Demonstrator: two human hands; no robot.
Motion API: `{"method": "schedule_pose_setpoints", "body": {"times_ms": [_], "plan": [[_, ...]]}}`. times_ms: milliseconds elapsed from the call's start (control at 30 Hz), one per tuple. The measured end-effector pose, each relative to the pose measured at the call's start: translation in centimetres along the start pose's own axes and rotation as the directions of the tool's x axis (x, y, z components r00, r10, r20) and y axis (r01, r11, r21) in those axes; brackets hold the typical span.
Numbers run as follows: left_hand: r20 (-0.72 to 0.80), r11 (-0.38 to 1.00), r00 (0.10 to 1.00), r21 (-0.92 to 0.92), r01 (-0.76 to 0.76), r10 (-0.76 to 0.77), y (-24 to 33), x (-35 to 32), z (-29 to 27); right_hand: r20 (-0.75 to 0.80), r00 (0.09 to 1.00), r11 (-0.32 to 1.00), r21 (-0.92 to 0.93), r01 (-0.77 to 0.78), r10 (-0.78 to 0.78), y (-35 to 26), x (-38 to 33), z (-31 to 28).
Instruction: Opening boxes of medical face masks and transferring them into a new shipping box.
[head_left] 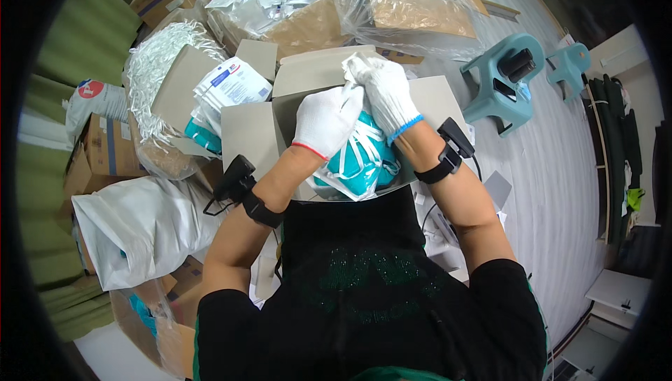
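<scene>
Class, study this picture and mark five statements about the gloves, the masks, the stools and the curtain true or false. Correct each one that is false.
1. The left hand and the right hand both wear white gloves. True.
2. The right glove has a red edge at the wrist. False: its edge is blue; the left glove's edge is red.
3. Teal masks with white straps lie in the open box. True.
4. The stools stand at the left of the picture. False: the two stools are on the right.
5. The curtain at the left of the picture is green. True.
</scene>
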State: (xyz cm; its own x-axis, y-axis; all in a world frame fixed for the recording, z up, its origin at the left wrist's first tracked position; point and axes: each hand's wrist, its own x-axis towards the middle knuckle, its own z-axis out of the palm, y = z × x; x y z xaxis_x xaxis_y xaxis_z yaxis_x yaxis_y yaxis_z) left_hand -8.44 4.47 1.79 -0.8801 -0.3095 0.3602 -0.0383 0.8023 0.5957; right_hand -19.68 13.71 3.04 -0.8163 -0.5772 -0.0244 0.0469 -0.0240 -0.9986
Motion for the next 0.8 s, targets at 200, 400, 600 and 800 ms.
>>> {"method": "schedule_pose_setpoints", "body": {"times_ms": [200, 400, 600, 800], "plan": [[-0.284, 0.978, 0.937, 0.094, -0.185, 0.204, 1.7, -1.5, -0.5, -0.022, 0.962, 0.786, 0.583, -0.208, 0.271, 0.1, 1.6, 1.9], [-0.352, 0.969, 0.902, 0.103, -0.226, 0.248, 3.4, -4.3, -2.7, 0.221, 0.907, 0.374, 0.857, -0.356, 0.358, -1.7, 4.7, -2.7], [-0.383, 0.955, 0.876, 0.152, -0.255, 0.295, 4.1, -5.0, -4.2, 0.12, 0.97, 0.541, 0.812, -0.218, 0.211, -2.6, 5.5, -4.6], [-0.09, 0.837, 0.847, 0.243, -0.491, 0.523, 2.3, -4.8, -7.0, 0.357, 0.929, 0.984, -0.105, 0.146, -0.099, -8.3, -0.2, -4.8]]}}
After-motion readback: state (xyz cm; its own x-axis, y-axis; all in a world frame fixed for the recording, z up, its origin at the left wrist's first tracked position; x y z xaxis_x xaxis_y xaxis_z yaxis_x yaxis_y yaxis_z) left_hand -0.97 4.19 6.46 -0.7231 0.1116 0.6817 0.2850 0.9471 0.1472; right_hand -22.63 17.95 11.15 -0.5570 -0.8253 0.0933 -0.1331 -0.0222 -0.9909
